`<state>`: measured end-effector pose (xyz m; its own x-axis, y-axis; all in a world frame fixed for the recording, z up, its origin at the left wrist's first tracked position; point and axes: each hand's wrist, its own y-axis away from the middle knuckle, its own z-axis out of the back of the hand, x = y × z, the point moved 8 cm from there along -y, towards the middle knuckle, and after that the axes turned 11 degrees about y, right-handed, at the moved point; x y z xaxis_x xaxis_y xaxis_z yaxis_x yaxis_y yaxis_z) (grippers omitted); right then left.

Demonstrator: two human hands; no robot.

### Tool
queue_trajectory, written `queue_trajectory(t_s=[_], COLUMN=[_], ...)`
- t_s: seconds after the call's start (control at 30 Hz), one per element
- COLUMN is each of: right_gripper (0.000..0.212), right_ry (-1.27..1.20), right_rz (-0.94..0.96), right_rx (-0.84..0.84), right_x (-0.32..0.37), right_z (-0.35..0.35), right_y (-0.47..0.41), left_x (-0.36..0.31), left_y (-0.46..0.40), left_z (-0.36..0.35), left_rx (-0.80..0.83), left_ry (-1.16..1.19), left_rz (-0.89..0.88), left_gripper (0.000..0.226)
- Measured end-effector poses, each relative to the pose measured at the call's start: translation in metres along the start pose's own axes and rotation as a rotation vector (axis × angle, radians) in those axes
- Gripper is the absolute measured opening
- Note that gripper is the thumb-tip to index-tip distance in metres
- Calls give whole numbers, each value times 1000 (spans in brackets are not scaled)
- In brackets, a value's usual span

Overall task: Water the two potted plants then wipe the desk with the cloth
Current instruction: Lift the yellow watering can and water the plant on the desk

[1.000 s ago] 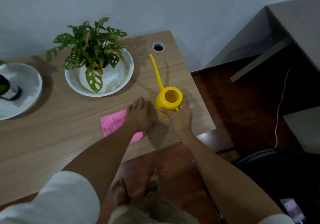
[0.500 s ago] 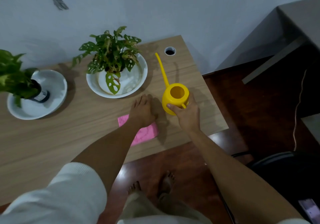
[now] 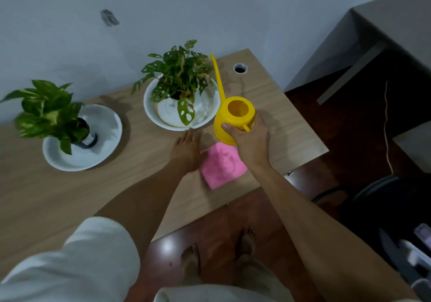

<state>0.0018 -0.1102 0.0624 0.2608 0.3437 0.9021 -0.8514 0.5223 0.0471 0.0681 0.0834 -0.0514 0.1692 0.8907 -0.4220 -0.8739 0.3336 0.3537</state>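
Observation:
My right hand [image 3: 250, 140] grips a yellow watering can [image 3: 234, 117] by its handle, lifted above the wooden desk [image 3: 58, 196], its long thin spout pointing up and back beside the right plant. That plant [image 3: 179, 75] has holed green leaves and stands in a white bowl [image 3: 207, 105]. A second leafy plant [image 3: 46, 112] in a dark pot stands on a white dish [image 3: 102, 138] at the left. A pink cloth [image 3: 221, 164] lies flat near the desk's front edge. My left hand [image 3: 187, 150] rests flat on the desk, fingers together, touching the cloth's left edge.
A round cable hole [image 3: 240, 68] sits at the desk's back right corner. A grey wall runs behind the desk. To the right stand a grey cabinet [image 3: 384, 21], a hanging cable [image 3: 386, 124] and a dark chair [image 3: 384, 196]. My bare feet stand on the dark red floor.
My right hand has lifted the watering can off the desk and brought it left, closer to the right plant's bowl. The view shifted right, bringing the left plant fully into sight. My left hand stayed by the cloth.

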Motion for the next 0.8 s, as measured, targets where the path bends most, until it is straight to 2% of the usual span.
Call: queue_trajectory(t_s=[0.13, 0.4, 0.57, 0.7, 0.8], right_gripper=[66, 62, 57, 55, 56], right_ry=[10, 43, 158, 233, 244], right_rz=[-10, -10, 3, 18, 6], right_rx=[-88, -122, -115, -120, -113], right_x=[23, 53, 70, 84, 90], right_z=[-23, -55, -59, -60, -62], right_y=[32, 74, 79, 82, 84], left_x=[43, 115, 133, 134, 133], left_y=[19, 35, 28, 20, 18], left_z=[21, 24, 14, 10, 4], left_rx=[-6, 45, 72, 22, 25], left_ry=[-21, 14, 77, 118, 130], left_rz=[-24, 10, 12, -22, -12], left_gripper=[87, 89, 88, 77, 78])
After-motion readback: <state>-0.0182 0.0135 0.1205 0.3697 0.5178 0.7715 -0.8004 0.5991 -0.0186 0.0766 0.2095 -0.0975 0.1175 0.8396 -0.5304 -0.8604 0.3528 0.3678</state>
